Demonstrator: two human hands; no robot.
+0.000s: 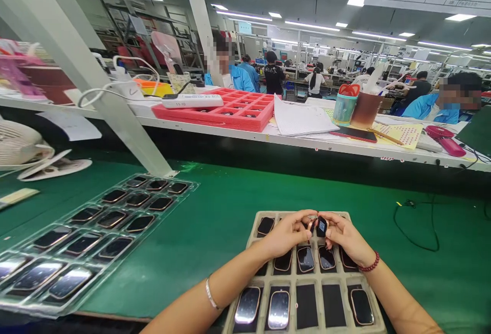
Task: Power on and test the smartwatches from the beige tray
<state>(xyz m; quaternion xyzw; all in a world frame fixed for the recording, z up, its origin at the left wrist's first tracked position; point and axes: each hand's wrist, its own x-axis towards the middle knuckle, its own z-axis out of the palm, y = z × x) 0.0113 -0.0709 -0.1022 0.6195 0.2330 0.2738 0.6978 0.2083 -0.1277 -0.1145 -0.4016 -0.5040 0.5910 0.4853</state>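
Observation:
Both hands are raised over the far part of a beige compartment tray (293,279). Between my right hand's (347,237) thumb and fingers is a smartwatch body (321,226), its dark face showing a white code-like pattern. My left hand (289,231) pinches another gold-edged watch body (311,225), seen nearly edge-on and close beside the first. Below them, watch bodies lie face up in the tray, among them a gold-rimmed one (306,259) in the middle row. In the front row, two middle compartments (307,306) show only dark lining. The hands hide part of the back row.
A clear plastic tray (128,244) with several watch bodies lies at left on the green table (215,252). A slanted white post (126,119) stands behind it. Across the back runs a shelf (238,136) carrying a red foam tray (253,119). A black cable (418,242) lies right.

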